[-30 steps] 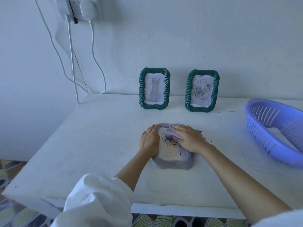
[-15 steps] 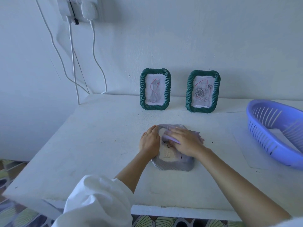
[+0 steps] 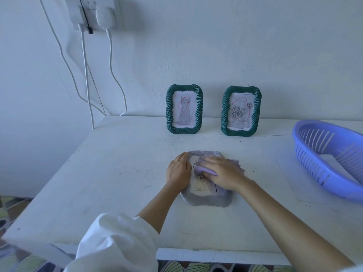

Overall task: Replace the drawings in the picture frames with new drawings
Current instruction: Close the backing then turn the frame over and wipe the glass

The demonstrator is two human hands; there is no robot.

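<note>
Grey frame (image 3: 208, 199) lies flat, near-centre of desk (image 3: 117, 173), long axis near-far, right under both hands. L hand (image 3: 178, 171) flat on its left edge. R hand (image 3: 224, 173) flat, fingers straight, pressing lilac cloth (image 3: 202, 167) onto drawing (image 3: 202, 185).

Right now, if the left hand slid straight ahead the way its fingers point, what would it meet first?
Probably the dark green twisted-rim picture frame with the cat drawing, standing by the wall; only bare white table lies before the left hand.
</note>
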